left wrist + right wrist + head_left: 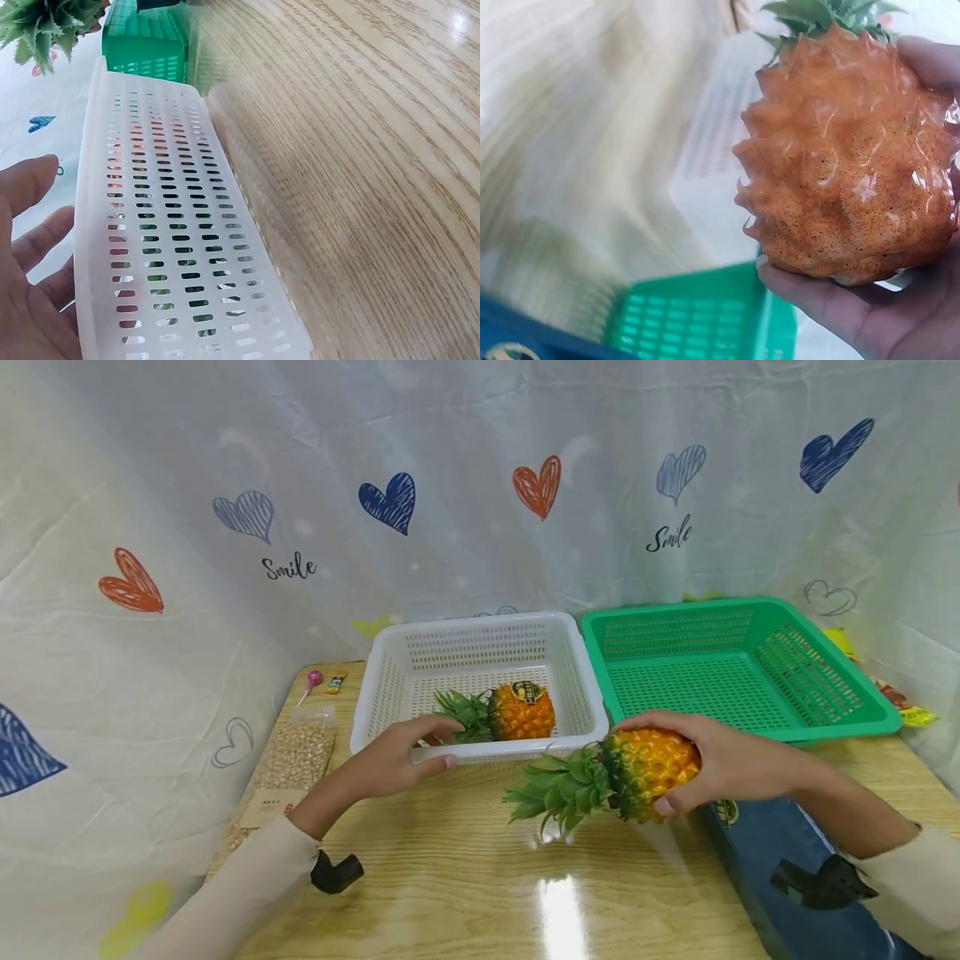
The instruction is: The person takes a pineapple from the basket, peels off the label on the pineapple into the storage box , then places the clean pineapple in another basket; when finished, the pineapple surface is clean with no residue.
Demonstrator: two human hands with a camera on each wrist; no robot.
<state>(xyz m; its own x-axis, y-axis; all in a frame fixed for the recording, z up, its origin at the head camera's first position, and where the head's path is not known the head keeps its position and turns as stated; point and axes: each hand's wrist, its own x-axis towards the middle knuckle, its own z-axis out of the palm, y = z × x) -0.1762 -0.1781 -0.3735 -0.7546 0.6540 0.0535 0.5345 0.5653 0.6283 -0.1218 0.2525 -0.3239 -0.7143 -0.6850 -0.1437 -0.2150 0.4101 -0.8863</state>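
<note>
Visibly, my right hand [726,762] gripped a pineapple [648,768]; my left hand [393,760], empty, spread loosely at the white basket's [480,750] near edge.

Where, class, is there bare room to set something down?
In front of the white basket, the tabletop is bare between the grain bag and dark blue box. The green basket looks bare inside. Crowded spots: the left edge, with the grain bag and lollipop; the white basket, where one pineapple lies; and the right, where the right hand holds another pineapple.
</note>
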